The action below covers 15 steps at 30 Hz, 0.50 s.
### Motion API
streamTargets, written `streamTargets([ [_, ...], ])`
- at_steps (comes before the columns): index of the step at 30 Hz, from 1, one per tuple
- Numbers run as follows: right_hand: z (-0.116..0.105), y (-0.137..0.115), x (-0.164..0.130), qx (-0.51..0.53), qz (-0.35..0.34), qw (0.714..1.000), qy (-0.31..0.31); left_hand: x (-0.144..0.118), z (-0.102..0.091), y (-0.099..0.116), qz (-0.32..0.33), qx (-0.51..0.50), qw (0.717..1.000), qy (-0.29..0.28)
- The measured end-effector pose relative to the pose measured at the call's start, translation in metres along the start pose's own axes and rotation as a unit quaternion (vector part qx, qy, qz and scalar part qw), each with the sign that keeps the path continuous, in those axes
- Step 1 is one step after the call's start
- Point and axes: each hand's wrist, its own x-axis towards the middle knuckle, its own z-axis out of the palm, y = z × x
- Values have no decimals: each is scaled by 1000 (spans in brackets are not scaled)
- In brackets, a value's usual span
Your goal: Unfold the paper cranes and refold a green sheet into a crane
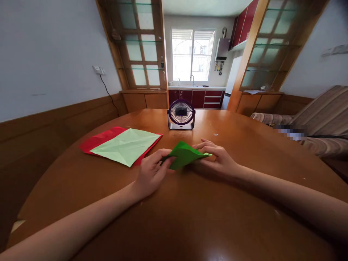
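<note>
A folded piece of bright green paper (185, 156) is held slightly above the table, its top edge raised to a point. My left hand (153, 170) pinches its left corner between thumb and fingers. On the other side, my right hand (219, 159) has its thumb and fingers apart around the paper's right corner. Whether those fingertips press on the paper I cannot tell. To the left lies a creased pale green sheet (126, 145), resting on top of a red sheet (102, 138).
A small dark purple desk fan (181, 113) stands on the round wooden table (185, 217), beyond my hands. A tiny white scrap (215, 134) lies right of the fan. To the right is a striped sofa (323, 116). Glass-shelved cabinets and a kitchen window (192, 54) are behind.
</note>
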Motion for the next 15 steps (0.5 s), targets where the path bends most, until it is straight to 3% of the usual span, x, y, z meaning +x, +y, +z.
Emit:
streamTargets([
  [4, -22, -14, 13, 33, 95, 995, -14, 9, 3, 1, -147, -85, 980, 103],
  [7, -35, -18, 21, 102, 159, 981, -49, 16, 5, -4, -214, -138, 957, 137],
  [9, -39, -12, 23, 183, 214, 957, -68, 17, 5, -12, -247, -152, 949, 125],
  [12, -33, 11, 19, 237, 264, 933, -56, 13, 4, -27, -263, -125, 955, 59],
  [15, -20, 36, 9, 213, 303, 926, -73, 9, 0, -43, -213, 47, 976, -13],
])
